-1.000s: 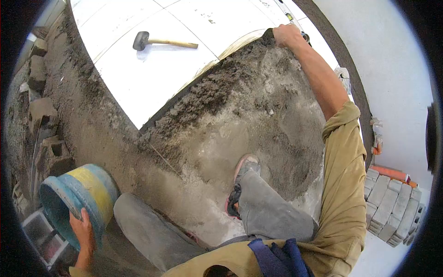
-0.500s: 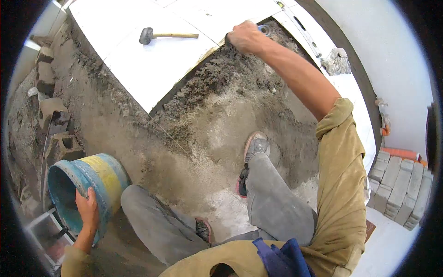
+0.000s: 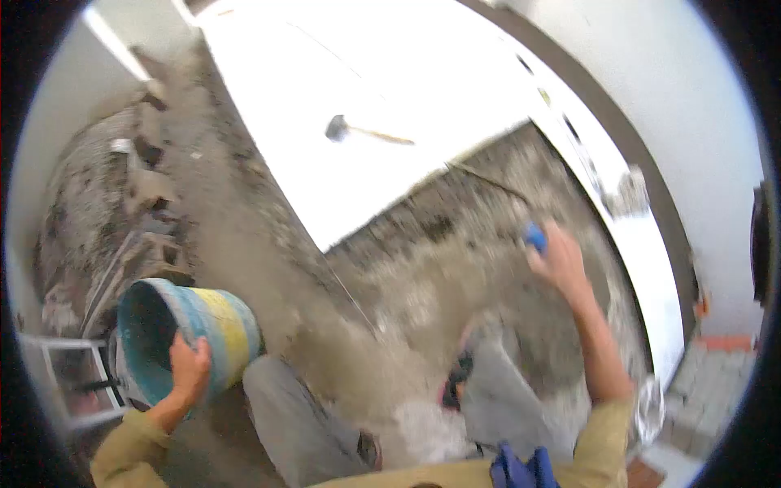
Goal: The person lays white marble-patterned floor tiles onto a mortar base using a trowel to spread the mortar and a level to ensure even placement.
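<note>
My left hand (image 3: 189, 364) is closed on the rim of a worn blue bucket (image 3: 226, 325) with a yellow band. The bucket lies tilted at my left knee, its mouth facing left. My right hand (image 3: 561, 259) is closed around a small blue object (image 3: 534, 237), too blurred to name. It is over the grey mortar bed (image 3: 472, 232), below the edge of the laid white tiles (image 3: 301, 175). A thin dark strip (image 3: 492, 180) runs from the tile edge toward that hand. On the tiles rests a rubber mallet (image 3: 338, 128) with a wooden handle.
A spirit level (image 3: 573, 130) lies along the right-hand tiles, near a crumpled bag (image 3: 628, 193). Broken hollow blocks (image 3: 150, 189) line the left side. Grey paving blocks (image 3: 716, 382) are stacked at right. A string (image 3: 354, 301) stretches from the tile corner across the ground.
My right hand has drawn back from the tile edge toward me, with the blue object in it. My left hand stays on the bucket. The view has shifted and blurred.
</note>
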`<state>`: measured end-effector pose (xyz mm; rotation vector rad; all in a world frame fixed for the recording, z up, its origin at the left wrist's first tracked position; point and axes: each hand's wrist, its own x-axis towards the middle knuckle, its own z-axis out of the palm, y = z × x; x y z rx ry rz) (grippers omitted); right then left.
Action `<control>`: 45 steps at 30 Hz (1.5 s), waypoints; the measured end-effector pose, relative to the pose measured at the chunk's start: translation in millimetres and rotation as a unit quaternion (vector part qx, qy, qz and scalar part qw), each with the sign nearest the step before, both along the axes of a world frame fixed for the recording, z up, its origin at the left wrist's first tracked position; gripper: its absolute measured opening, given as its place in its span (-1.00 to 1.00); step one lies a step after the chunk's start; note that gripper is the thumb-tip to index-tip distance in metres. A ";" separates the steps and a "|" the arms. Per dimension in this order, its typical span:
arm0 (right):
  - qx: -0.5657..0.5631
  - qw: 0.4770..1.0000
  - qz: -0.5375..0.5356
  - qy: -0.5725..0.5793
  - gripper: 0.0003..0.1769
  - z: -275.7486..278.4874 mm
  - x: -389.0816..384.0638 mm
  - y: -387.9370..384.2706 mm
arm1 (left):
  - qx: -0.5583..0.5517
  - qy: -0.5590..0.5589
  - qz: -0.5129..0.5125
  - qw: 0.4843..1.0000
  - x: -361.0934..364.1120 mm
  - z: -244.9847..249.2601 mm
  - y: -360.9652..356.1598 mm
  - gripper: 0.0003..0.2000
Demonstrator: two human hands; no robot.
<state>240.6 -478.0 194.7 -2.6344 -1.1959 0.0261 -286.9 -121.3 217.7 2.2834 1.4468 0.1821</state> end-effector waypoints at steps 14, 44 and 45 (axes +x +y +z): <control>0.040 0.971 -0.082 0.222 -0.56 -85.7 1.4 -21.5 | -0.026 0.015 0.047 0.998 17.8 26.1 -12.0 -0.52; -0.173 0.913 0.366 -0.045 -0.86 -113.5 39.6 162.1 | 0.000 0.033 0.010 0.999 4.9 4.8 -1.0 -0.59; -0.173 0.909 0.375 -0.046 -0.86 -115.8 28.7 172.7 | -0.001 0.034 0.019 0.999 4.6 5.2 -0.6 -0.59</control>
